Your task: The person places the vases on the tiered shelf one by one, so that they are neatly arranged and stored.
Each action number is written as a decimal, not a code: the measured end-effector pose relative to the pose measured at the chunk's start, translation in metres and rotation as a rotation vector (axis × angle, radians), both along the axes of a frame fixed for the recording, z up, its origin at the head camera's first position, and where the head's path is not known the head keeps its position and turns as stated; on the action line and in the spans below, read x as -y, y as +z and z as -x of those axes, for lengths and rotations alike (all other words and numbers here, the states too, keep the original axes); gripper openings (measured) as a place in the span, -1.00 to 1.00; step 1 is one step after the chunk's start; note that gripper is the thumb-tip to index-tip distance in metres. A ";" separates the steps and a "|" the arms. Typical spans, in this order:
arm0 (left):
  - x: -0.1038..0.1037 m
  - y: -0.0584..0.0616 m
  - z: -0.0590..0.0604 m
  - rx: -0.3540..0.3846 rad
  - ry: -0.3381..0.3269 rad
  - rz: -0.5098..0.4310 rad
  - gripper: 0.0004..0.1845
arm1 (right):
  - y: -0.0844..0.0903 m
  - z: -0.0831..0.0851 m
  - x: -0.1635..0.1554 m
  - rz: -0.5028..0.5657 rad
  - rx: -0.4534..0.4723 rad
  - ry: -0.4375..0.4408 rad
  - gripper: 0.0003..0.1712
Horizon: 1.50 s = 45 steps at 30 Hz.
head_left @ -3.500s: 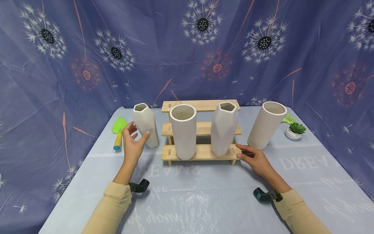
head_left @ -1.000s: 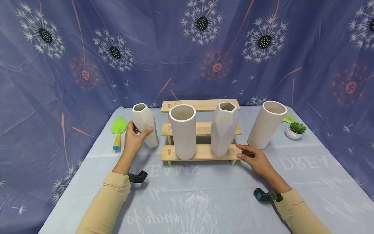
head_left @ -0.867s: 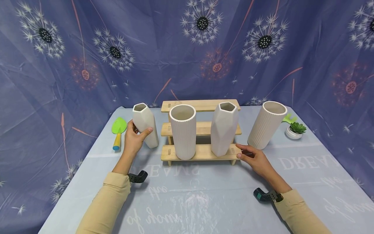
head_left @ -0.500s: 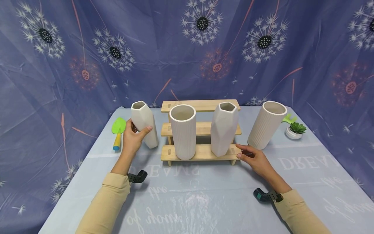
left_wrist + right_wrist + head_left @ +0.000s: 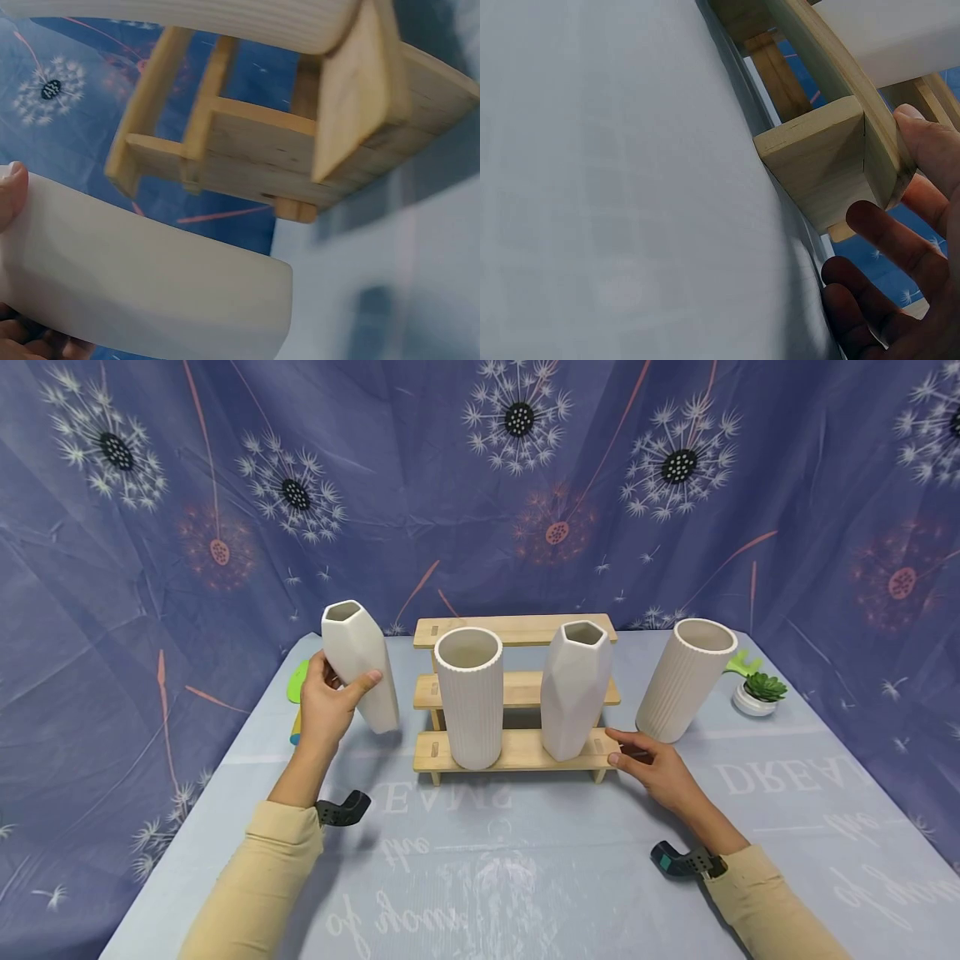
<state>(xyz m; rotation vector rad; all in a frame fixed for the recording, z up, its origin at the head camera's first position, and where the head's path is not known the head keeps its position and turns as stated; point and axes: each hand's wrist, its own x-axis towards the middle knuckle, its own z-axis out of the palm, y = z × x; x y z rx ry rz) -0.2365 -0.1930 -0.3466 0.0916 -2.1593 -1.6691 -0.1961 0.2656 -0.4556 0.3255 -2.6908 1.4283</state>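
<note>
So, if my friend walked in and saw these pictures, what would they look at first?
Probably the white ribbed vase and the white angular vase, standing side by side on the lowest step of the wooden stand in the middle. Next might be another angular vase to the left, held in the person's left grip. Behind everything hangs a blue-purple cloth with big white dandelions.

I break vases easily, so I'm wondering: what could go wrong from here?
The tilted white faceted ceramic vase in the left hand could slip. Swung rightward, it might knock the white ribbed cylindrical vase on the pale wooden three-tier stand. The right hand touches that stand, so a nudge could shake it.
</note>
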 end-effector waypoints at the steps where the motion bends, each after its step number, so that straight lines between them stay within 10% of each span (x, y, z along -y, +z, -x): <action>1: 0.000 0.003 -0.001 -0.004 0.000 0.003 -0.15 | 0.000 0.000 0.000 -0.003 0.001 -0.002 -0.44; 15: -0.004 0.036 -0.004 -0.087 -0.014 0.054 -0.21 | 0.034 -0.019 0.017 -0.006 -0.004 -0.004 -0.48; 36: -0.019 0.072 0.002 -0.203 -0.110 0.020 -0.28 | 0.000 0.000 -0.001 -0.003 0.006 -0.006 -0.44; 45: -0.027 0.086 0.011 -0.229 -0.147 -0.024 -0.28 | 0.021 -0.012 0.011 0.019 -0.004 0.008 -0.48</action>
